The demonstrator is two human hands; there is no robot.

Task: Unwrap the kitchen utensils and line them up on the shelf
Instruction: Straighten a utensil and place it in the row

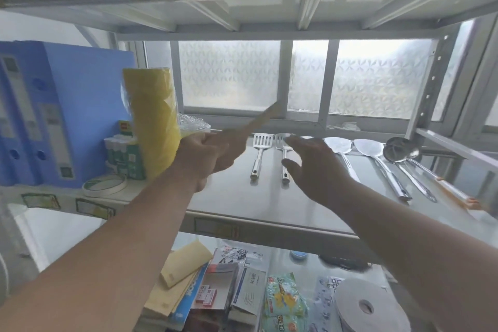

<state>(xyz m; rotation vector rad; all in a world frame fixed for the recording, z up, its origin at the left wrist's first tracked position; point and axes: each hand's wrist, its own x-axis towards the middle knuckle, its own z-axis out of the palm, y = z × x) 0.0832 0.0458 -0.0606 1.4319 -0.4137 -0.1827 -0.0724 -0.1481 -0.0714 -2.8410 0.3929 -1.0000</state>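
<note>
My left hand [213, 155] is closed around a blurred light wooden utensil [258, 120] that slants up to the right above the steel shelf [229, 197]. My right hand [315, 167] hovers open, fingers spread, over the shelf's middle. Steel utensils lie in a row with handles toward me: a slotted spatula [259, 153], a second spatula [284, 159] partly behind my right hand, two flat turners [339, 145] [369, 148], and two ladles [401, 152]. A wooden-handled utensil [455, 193] lies at the far right.
Blue file boxes [54, 113], a yellow wrapped roll [153, 118], glue bottles [121, 151] and a tape ring [103, 185] fill the shelf's left. The shelf below holds envelopes [183, 267], packets and a white paper roll [369, 307]. A frosted window [296, 78] is behind.
</note>
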